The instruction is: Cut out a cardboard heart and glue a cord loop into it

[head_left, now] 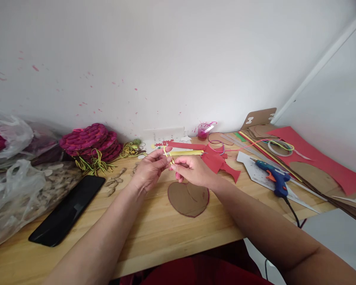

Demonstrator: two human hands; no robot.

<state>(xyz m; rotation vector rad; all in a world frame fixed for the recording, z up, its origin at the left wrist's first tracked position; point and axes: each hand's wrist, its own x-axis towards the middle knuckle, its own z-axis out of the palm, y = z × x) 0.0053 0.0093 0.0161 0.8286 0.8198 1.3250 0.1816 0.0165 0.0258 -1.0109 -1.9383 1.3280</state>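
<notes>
My left hand (pixel 150 168) pinches a thin yellow cord (pixel 165 150), part of which loops up over the fingertips. Close beside it, my right hand (pixel 191 169) has thumb and fingers closed on the same cord, and the two hands nearly touch. Both are raised over the wooden table. Below them lies a rounded, heart-like piece of brown cardboard (pixel 187 201) with a dark reddish edge. Just behind the hands are a yellow strip (pixel 186 152) and cut red paper (pixel 213 159).
At left are plastic bags (pixel 26 194), a black phone (pixel 68 209), peanuts in shells (pixel 114 182) and stacked magenta peanut-covered pieces (pixel 90 142) with yellow-green strings. At right, a blue glue gun (pixel 277 178) with its cable lies on white card, near cardboard sheets (pixel 314 178) and red sheet (pixel 323 156).
</notes>
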